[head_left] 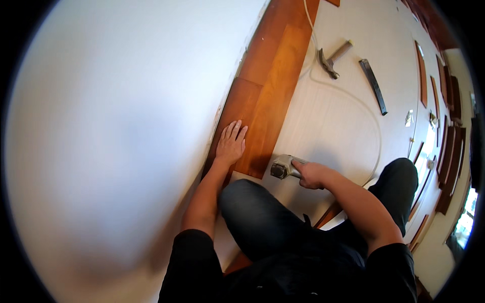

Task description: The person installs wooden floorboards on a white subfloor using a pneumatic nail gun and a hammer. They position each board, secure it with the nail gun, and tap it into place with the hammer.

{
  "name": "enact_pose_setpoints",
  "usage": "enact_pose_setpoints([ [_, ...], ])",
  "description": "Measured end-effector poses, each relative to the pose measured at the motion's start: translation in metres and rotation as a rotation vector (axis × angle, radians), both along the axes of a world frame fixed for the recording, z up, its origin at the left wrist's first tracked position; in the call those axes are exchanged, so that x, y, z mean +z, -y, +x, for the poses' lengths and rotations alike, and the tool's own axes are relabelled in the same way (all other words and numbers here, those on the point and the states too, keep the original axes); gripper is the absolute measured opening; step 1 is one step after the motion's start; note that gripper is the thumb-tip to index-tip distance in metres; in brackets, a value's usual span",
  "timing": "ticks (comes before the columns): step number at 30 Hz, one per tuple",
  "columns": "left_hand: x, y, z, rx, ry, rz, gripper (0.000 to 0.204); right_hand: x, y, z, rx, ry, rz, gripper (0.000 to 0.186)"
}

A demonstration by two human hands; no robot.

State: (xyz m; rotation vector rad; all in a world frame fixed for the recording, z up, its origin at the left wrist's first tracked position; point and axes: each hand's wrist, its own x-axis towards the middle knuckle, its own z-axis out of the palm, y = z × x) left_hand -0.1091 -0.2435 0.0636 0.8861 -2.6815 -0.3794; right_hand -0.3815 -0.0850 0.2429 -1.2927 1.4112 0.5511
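Observation:
My left hand (232, 142) lies flat on reddish-brown wooden floorboards (273, 76), fingers stretched out, close to the base of the white wall. The boards run along that wall in a strip. In my right hand (314, 175) is a grey nail gun (284, 166) with a dark round cap, gripped by its handle just right of the boards' edge. Its nose is not visible. A pale thin hose (380, 136) curves over the floor toward my right forearm and knee. Where it ends is hidden.
A claw hammer (333, 59) with a wooden handle and a black metal bar (374, 87) lie on the pale floor ahead. Small metallic bits (408, 118) sit farther right. Loose dark boards (451, 161) are scattered along the right side. The white wall (126, 126) borders my left.

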Motion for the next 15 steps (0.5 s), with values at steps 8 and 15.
enact_pose_setpoints([
  [8,-0.016,-0.001,-0.004,-0.004,0.054,0.101,0.052,-0.007,0.033,-0.038,-0.132,0.073,0.135,0.069],
  [15,-0.027,0.007,-0.009,0.006,0.068,0.105,0.052,-0.031,0.030,-0.064,-0.128,0.115,0.141,0.078],
])
